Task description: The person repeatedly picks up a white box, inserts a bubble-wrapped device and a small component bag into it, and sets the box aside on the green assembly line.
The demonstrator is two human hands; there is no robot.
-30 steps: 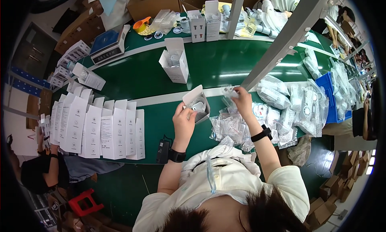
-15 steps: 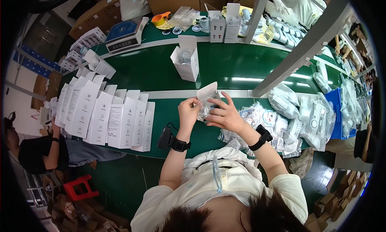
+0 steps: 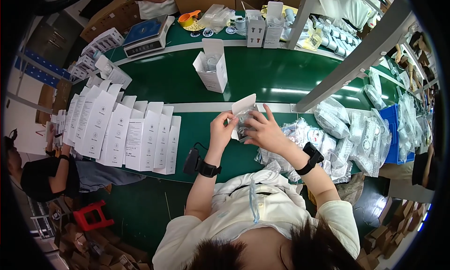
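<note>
In front of my chest, over the near edge of the green table, I hold a small white carton (image 3: 244, 103) with its top flap standing up. My left hand (image 3: 220, 133) pinches the carton's left side between thumb and fingers. At the carton's open mouth, the bent fingers of my right hand (image 3: 265, 133) are on a clear plastic-wrapped item (image 3: 244, 117), with the index finger raised. What is inside the wrap cannot be made out. Beyond my hands, another open white carton (image 3: 211, 73) with a clear-wrapped item in it stands on the green belt (image 3: 262, 71).
Rows of open white cartons (image 3: 133, 139) stand at left. Bagged parts (image 3: 300, 139) and clear-wrapped shower heads (image 3: 365, 141) lie at right, beside a blue bin (image 3: 393, 129). A grey metal post (image 3: 347, 59) slants across the right. A scale (image 3: 146, 36) sits at the back left.
The open carton on the belt has moved a little to the left. My right hand's fingers have shifted lower into the carton's mouth. A gloved co-worker's hand at the back right has moved away.
</note>
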